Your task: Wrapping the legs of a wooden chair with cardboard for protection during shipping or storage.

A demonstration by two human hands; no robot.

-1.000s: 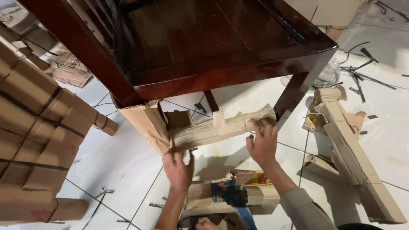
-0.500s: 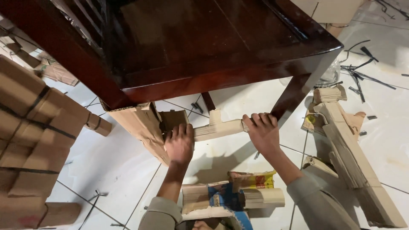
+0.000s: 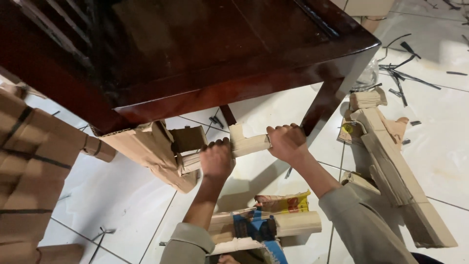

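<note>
Head view, nearest: I see rolled cardboard [image 3: 266, 226] on the tiled floor [image 3: 122, 195].
Left hand [image 3: 217, 160]: grip wrapped tight around the cardboard wrap [image 3: 244, 145].
Right hand [image 3: 287, 143]: fist clenched on its other end.
Wrap: light, creased, tears easily; hold near the ends, I judge.
Beyond: dark wooden chair [image 3: 195, 54], wrap under its seat.
</note>
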